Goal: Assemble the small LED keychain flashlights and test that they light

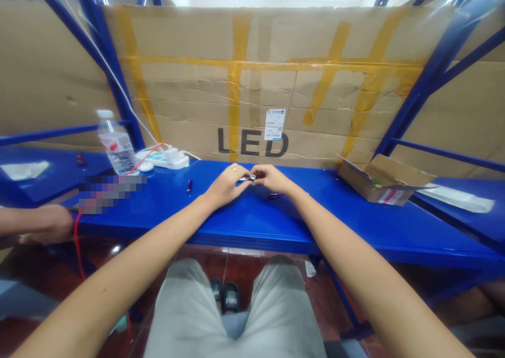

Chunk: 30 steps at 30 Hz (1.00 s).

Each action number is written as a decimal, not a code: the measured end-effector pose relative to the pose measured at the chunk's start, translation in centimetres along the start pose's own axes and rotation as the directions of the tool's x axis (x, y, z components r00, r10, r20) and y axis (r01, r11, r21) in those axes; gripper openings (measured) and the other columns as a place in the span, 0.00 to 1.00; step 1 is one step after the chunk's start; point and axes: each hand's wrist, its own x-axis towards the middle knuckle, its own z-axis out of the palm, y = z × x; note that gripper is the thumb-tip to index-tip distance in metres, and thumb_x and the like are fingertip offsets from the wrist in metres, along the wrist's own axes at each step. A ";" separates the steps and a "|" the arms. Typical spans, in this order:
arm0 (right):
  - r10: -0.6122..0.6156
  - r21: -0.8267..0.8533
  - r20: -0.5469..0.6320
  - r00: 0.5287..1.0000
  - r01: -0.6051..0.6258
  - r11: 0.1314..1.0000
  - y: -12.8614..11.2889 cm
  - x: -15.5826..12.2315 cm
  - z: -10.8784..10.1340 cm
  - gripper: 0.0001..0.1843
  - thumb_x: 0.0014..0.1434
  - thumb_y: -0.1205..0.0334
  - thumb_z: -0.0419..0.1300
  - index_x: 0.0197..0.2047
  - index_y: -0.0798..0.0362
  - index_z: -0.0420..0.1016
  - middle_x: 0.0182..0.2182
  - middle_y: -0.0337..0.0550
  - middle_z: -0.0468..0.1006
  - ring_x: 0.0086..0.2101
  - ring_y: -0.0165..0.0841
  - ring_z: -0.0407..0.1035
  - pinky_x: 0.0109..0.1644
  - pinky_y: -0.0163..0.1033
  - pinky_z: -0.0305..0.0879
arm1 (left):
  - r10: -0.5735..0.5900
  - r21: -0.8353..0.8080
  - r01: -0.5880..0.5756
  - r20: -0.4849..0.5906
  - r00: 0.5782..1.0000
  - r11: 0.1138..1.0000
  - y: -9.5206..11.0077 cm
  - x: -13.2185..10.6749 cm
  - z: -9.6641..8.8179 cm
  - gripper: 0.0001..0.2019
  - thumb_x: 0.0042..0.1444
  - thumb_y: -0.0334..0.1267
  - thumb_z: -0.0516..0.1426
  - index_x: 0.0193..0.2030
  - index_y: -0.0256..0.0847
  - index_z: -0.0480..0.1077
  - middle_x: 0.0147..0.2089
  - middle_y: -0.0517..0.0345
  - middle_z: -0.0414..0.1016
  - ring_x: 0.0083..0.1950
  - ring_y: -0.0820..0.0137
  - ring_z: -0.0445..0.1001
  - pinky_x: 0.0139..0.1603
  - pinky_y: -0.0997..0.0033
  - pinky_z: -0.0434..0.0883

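My left hand (pixel 228 183) and my right hand (pixel 271 178) meet over the middle of the blue table, fingertips almost touching. Both are closed in a pinch around a small silvery piece (pixel 253 177) with a round, ring-like end. Its exact kind is too small to make out, and fingers hide part of it. Below my right hand a small dark purple cylinder (pixel 273 195) lies on the tabletop. Another short purple cylinder (pixel 189 186) rests to the left of my left hand.
An open cardboard box (pixel 389 182) sits at the right. At the left stand a water bottle (pixel 118 145) and a white power strip (pixel 169 159) with cables. Behind the blue table (pixel 252 226) rises a large taped carton (pixel 185 105). Another person's hand (pixel 51 224) is at far left.
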 end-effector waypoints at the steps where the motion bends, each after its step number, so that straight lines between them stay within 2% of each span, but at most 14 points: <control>1: 0.039 0.026 0.005 0.999 -0.039 0.999 0.0 0.0 0.0 0.11 0.42 0.73 0.66 0.30 0.54 0.72 0.27 0.37 0.80 0.34 0.34 0.75 0.44 0.39 0.70 | -0.047 0.035 0.046 0.028 0.999 0.998 -0.5 -0.1 -0.5 0.04 0.63 0.35 0.57 0.41 0.38 0.72 0.40 0.52 0.78 0.44 0.65 0.72 0.50 0.62 0.70; 3: 0.134 0.087 0.010 0.991 -0.134 0.987 0.1 -0.1 -0.1 0.13 0.43 0.74 0.67 0.30 0.53 0.70 0.30 0.41 0.82 0.36 0.36 0.77 0.45 0.41 0.71 | -0.196 0.112 0.185 0.097 0.976 0.976 -1.8 -0.4 -1.8 0.06 0.63 0.34 0.55 0.41 0.38 0.74 0.41 0.52 0.79 0.45 0.63 0.73 0.52 0.60 0.69; 4: 0.184 0.113 0.016 0.983 -0.185 0.976 0.2 -0.1 -0.1 0.14 0.43 0.74 0.68 0.30 0.53 0.69 0.30 0.43 0.83 0.36 0.37 0.77 0.45 0.41 0.71 | -0.270 0.142 0.249 0.157 0.950 0.958 -2.5 -0.6 -2.5 0.07 0.62 0.34 0.55 0.41 0.39 0.75 0.42 0.51 0.79 0.45 0.63 0.73 0.52 0.60 0.69; 5: 0.228 0.129 0.026 0.973 -0.229 0.965 0.3 -0.2 -0.2 0.14 0.43 0.74 0.69 0.30 0.53 0.68 0.31 0.44 0.83 0.37 0.38 0.78 0.44 0.41 0.72 | -0.328 0.170 0.293 0.243 0.913 0.941 -3.3 -0.9 -3.1 0.08 0.61 0.34 0.56 0.41 0.39 0.77 0.42 0.51 0.80 0.45 0.62 0.74 0.51 0.61 0.69; 7: 0.275 0.133 0.056 0.960 -0.280 0.951 0.5 -0.2 -0.3 0.15 0.43 0.74 0.70 0.29 0.53 0.68 0.31 0.46 0.84 0.38 0.39 0.78 0.44 0.41 0.72 | -0.414 0.212 0.357 0.417 0.809 0.910 -4.5 -1.5 -3.8 0.09 0.58 0.34 0.57 0.40 0.39 0.79 0.42 0.51 0.81 0.44 0.62 0.75 0.49 0.63 0.69; 9: 0.265 0.104 0.088 0.960 -0.274 0.956 0.7 -0.2 -0.3 0.14 0.43 0.75 0.69 0.28 0.53 0.69 0.32 0.45 0.84 0.39 0.38 0.78 0.45 0.40 0.72 | -0.432 0.218 0.374 0.479 0.764 0.902 -5.2 -1.8 -3.8 0.12 0.58 0.37 0.58 0.45 0.41 0.80 0.45 0.51 0.81 0.45 0.62 0.76 0.49 0.66 0.69; 11: 0.223 0.061 0.113 0.968 -0.231 0.971 0.8 -0.2 -0.3 0.13 0.43 0.76 0.68 0.29 0.54 0.71 0.33 0.44 0.84 0.40 0.37 0.78 0.46 0.40 0.72 | -0.422 0.207 0.369 0.505 0.753 0.906 -5.4 -1.8 -3.3 0.13 0.58 0.39 0.58 0.46 0.41 0.80 0.46 0.50 0.81 0.46 0.62 0.77 0.48 0.67 0.68; 14: 0.165 0.003 0.131 0.978 -0.166 0.986 0.8 -0.1 -0.2 0.12 0.42 0.74 0.68 0.29 0.54 0.72 0.33 0.42 0.83 0.39 0.37 0.77 0.45 0.40 0.72 | -0.420 0.193 0.378 0.531 0.736 0.906 -5.2 -1.3 -2.4 0.10 0.56 0.34 0.58 0.40 0.40 0.81 0.43 0.51 0.82 0.45 0.63 0.77 0.48 0.68 0.68; 19: 0.104 -0.129 0.142 0.984 -0.086 0.988 0.5 0.0 -0.1 0.11 0.41 0.74 0.68 0.29 0.54 0.73 0.31 0.40 0.82 0.36 0.36 0.76 0.43 0.40 0.71 | -0.519 0.163 0.520 0.530 0.670 0.838 -4.5 -0.4 -2.6 0.05 0.51 0.32 0.61 0.34 0.39 0.79 0.35 0.56 0.81 0.38 0.66 0.77 0.40 0.70 0.68; 23: 0.072 -0.233 0.129 0.989 -0.040 0.972 0.3 -0.1 0.1 0.10 0.42 0.73 0.68 0.29 0.54 0.74 0.31 0.39 0.81 0.36 0.36 0.75 0.42 0.39 0.69 | -0.489 0.189 0.467 0.538 0.687 0.864 -3.6 -0.5 -3.1 0.07 0.50 0.28 0.59 0.31 0.39 0.79 0.33 0.56 0.81 0.37 0.67 0.77 0.41 0.71 0.68; 30: 0.057 -0.276 0.129 0.990 -0.020 0.961 0.1 -0.2 0.2 0.10 0.42 0.72 0.68 0.30 0.55 0.73 0.32 0.38 0.80 0.37 0.35 0.74 0.41 0.38 0.66 | -0.406 0.230 0.336 0.569 0.715 0.913 -3.3 -1.6 -3.1 0.13 0.49 0.24 0.55 0.35 0.38 0.80 0.38 0.52 0.82 0.41 0.65 0.78 0.45 0.70 0.70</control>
